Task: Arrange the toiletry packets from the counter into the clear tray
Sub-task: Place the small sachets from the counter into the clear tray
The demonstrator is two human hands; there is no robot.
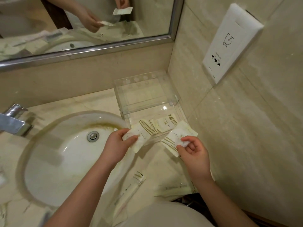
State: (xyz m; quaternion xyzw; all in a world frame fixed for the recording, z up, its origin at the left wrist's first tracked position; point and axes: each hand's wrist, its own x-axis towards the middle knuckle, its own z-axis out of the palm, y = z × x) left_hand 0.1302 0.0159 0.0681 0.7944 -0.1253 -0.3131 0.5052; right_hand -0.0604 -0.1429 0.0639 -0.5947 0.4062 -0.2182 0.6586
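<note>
A clear acrylic tray (148, 97) stands in the counter's back right corner. A white packet with gold stripes (166, 123) lies flat in its front section. My left hand (117, 145) pinches a second striped packet (141, 134) over the tray's front left edge. My right hand (193, 149) holds a third packet (176, 138) by its corner, just outside the tray's front right edge. Two long packets lie on the counter nearer me: one (131, 189) between my forearms, another (177, 187) under my right wrist.
A round white sink (65, 154) with a metal drain fills the left, and a chrome tap (13, 120) stands at its far left. A framed mirror (85, 25) runs along the back wall. A white socket panel (229, 41) is on the right wall.
</note>
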